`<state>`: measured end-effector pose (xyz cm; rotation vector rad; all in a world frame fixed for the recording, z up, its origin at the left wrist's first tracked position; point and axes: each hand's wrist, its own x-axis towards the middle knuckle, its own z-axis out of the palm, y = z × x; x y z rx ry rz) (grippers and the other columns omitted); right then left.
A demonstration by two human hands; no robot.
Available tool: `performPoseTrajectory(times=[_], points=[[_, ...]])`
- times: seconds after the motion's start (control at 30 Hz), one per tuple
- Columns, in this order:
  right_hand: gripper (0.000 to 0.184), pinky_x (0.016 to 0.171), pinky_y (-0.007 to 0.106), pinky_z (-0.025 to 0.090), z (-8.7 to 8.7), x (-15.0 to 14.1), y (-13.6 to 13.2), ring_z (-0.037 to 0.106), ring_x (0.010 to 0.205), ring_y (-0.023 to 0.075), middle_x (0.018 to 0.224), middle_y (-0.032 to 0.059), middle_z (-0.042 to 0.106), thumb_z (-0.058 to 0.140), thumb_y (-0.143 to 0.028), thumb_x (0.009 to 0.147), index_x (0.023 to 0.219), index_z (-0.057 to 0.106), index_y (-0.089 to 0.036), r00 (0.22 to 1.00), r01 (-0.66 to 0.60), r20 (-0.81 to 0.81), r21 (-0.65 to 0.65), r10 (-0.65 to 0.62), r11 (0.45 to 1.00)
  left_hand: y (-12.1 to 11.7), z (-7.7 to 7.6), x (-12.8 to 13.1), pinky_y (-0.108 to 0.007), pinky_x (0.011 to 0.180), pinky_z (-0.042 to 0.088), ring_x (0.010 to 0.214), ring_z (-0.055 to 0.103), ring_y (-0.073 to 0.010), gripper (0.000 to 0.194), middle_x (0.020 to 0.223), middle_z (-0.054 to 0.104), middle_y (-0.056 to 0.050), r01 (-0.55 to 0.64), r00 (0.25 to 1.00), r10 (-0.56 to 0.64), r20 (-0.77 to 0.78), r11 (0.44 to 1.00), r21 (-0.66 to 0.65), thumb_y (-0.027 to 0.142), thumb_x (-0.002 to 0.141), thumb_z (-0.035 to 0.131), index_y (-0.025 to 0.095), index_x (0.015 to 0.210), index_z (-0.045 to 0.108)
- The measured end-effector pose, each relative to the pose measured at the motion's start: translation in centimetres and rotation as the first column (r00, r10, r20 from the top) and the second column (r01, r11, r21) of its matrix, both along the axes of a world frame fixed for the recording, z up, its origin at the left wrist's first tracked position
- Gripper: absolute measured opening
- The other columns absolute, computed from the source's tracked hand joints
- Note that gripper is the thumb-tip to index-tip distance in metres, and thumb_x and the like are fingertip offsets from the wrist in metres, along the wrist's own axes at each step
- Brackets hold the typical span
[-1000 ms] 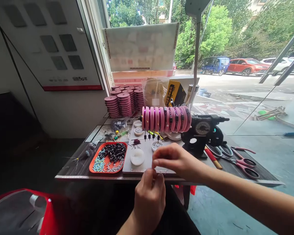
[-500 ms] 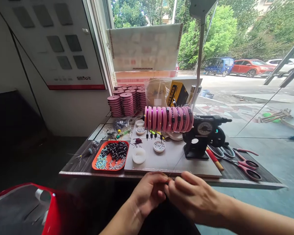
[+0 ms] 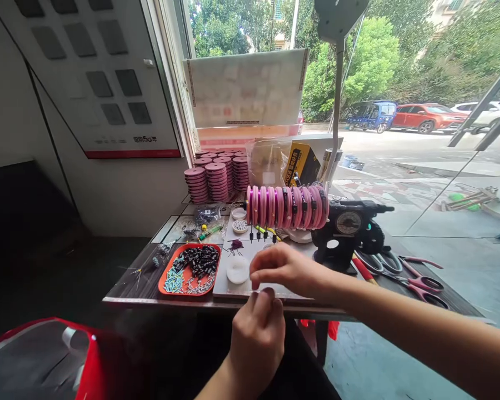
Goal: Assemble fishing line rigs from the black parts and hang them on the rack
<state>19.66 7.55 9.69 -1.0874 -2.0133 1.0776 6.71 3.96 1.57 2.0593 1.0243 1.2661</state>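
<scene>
My left hand (image 3: 258, 336) is closed in a fist just below the front edge of the board, its back toward me. Whatever it grips is hidden. Above it, my right hand (image 3: 289, 269) reaches over the board with fingers bent and the thumb close to the forefinger; anything between them is too fine to make out. Its fingertips are near the white round dish (image 3: 237, 270). Behind the hands, a row of pink spools (image 3: 285, 206) sits on the shaft of a black winding device (image 3: 337, 241). Small black pieces hang beneath the spools.
An orange tray (image 3: 163, 283) with black, blue-green and silvery small parts stands left of the board (image 3: 223, 291). Dark red bits (image 3: 235, 244) and a cup of white beads (image 3: 240, 225) lie behind. Scissors (image 3: 427, 283) and pliers are at right, stacked pink spools (image 3: 216, 180) at the back.
My right hand has moved up and left over the board, covering the nearer bead cup. My left hand has turned into a fist beneath it. The thin line seen earlier no longer shows.
</scene>
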Motion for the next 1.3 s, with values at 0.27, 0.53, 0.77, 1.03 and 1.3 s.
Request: performPoseTrajectory(times=[0.27, 0.53, 0.77, 1.03, 1.3], points=[[0.017, 0.061, 0.027, 0.037, -1.1, 2.9, -4.5, 0.049, 0.065, 0.0141, 0.069, 0.0024, 0.059, 0.048, -0.017, 0.088, 0.08, 0.062, -0.015, 0.967, 0.021, 0.199, 0.565, -0.161, 0.825, 1.1, 3.0, 0.4, -0.021, 0.043, 0.031, 0.05, 0.044, -0.0111, 0.008, 0.061, 0.058, -0.004, 0.264, 0.953, -0.069, 0.297, 0.67, -0.693, 0.021, 0.063, 0.058, 0.018, 0.056, 0.06], [0.029, 0.062, 0.032, 0.035, -4.8, 2.4, -7.2, 0.049, 0.064, 0.0159, 0.07, 0.0043, 0.06, 0.037, -0.002, 0.084, 0.074, 0.062, -0.012, 0.798, -0.388, 0.52, 0.83, -0.305, 0.4, 1.3, 2.6, 0.6, -0.017, 0.041, 0.027, 0.045, 0.038, -0.0067, 0.01, 0.056, 0.044, 0.002, 0.367, 0.917, -0.01, 0.4, 0.42, -0.83, 0.024, 0.057, 0.057, 0.015, 0.056, 0.056], [0.017, 0.059, 0.022, 0.041, -0.7, 1.2, -4.1, 0.054, 0.061, 0.0112, 0.066, 0.0003, 0.061, 0.05, -0.022, 0.086, 0.072, 0.059, -0.016, 0.996, 0.09, -0.015, 0.182, -0.089, 0.979, 0.6, 0.7, -0.1, -0.03, 0.064, 0.039, 0.068, 0.053, -0.0183, 0.013, 0.08, 0.06, -0.009, 0.011, 0.99, 0.025, 0.142, 0.967, -0.253, 0.016, 0.069, 0.058, 0.016, 0.067, 0.071], [0.008, 0.057, 0.022, 0.043, 0.2, 0.2, -0.4, 0.057, 0.061, 0.0115, 0.065, -0.0006, 0.063, 0.061, -0.016, 0.078, 0.07, 0.062, -0.014, 0.998, -0.012, 0.066, 0.045, 0.009, 0.999, 0.4, 2.0, -0.1, -0.029, 0.058, 0.036, 0.056, 0.048, -0.0164, 0.011, 0.059, 0.059, -0.006, 0.097, 0.992, -0.064, 0.109, 0.939, -0.33, 0.02, 0.065, 0.062, 0.019, 0.054, 0.067], [0.033, 0.06, 0.032, 0.034, -3.8, 2.9, -6.7, 0.046, 0.065, 0.0162, 0.07, 0.0052, 0.058, 0.033, -0.001, 0.085, 0.075, 0.062, -0.012, 0.809, -0.365, 0.484, 0.858, -0.333, 0.361, 2.2, 2.7, 0.3, -0.015, 0.039, 0.027, 0.044, 0.038, -0.006, 0.008, 0.055, 0.046, 0.002, 0.359, 0.925, -0.037, 0.378, 0.412, -0.838, 0.023, 0.058, 0.056, 0.015, 0.057, 0.054]])
